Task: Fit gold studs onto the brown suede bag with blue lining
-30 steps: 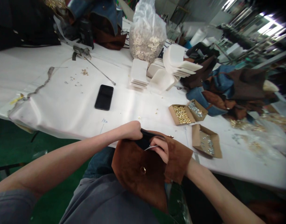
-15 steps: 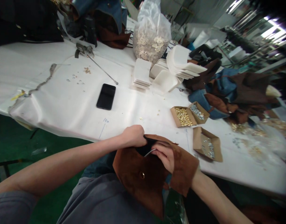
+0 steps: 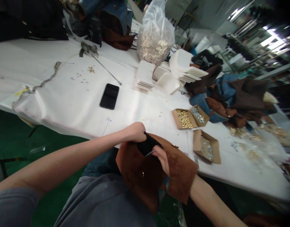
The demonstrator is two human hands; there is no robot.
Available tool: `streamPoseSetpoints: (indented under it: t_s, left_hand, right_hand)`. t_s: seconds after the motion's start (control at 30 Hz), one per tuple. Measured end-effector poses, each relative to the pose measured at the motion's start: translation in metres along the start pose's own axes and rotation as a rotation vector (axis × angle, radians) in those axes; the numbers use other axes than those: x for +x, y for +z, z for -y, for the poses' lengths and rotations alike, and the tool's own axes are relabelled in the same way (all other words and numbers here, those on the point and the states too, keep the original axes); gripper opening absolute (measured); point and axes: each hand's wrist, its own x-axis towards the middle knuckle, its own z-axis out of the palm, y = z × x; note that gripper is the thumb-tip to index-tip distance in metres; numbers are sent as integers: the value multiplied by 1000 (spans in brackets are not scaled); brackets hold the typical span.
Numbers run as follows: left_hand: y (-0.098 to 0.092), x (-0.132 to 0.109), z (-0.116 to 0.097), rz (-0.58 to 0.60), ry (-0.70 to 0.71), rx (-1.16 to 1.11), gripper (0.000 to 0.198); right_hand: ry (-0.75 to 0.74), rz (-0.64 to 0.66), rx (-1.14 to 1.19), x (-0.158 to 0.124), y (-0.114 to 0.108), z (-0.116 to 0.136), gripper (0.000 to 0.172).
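Note:
A brown suede bag (image 3: 133,162) with a black lining (image 3: 145,145) rests over my lap at the table's front edge. My left hand (image 3: 137,131) is closed on the lining at the far side of its opening. Through a brown flap comes my right hand (image 3: 162,159), its fingers curled at the near side of the same opening; the fingertips are hidden inside. A thin pale strip or wire (image 3: 149,153) shows beside those fingers. One round metal fitting (image 3: 142,174) sits on the bag's front, and another metal piece (image 3: 174,146) lies near its right edge.
On the white table (image 3: 128,126) lie a phone (image 3: 109,96), a metal rod (image 3: 107,70) and loose fittings (image 3: 91,69). Stacked white plates (image 3: 145,74) stand beside a filled plastic bag (image 3: 155,44). Cardboard boxes (image 3: 195,142) of gold and silver fittings are at right, near denim-and-brown pieces (image 3: 218,108).
My right hand's fingers have gone a little deeper into the opening, and the black lining is spread wider. My left hand keeps its grip. The view has shifted slightly.

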Motion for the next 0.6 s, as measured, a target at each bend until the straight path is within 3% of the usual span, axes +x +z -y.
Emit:
streamPoseSetpoints:
  t_s: [0.1, 0.2, 0.33, 0.5, 0.6]
  left_hand:
    - [1, 3, 10, 58, -43, -156, 18]
    - [5, 5, 23, 123, -69, -307, 24]
    - [9, 9, 32, 166, -73, -432, 24]
    - [7, 13, 29, 198, -86, -513, 21]
    - [8, 12, 26, 226, -85, -531, 23]
  right_hand:
    - [54, 6, 37, 5, -2, 8, 29]
    - [1, 21, 102, 8, 1, 10, 34]
    - [-69, -22, 163, 5, 10, -1, 53]
    - [-142, 63, 193, 1, 9, -31, 45]
    - [-111, 98, 190, 0, 10, -44, 38]
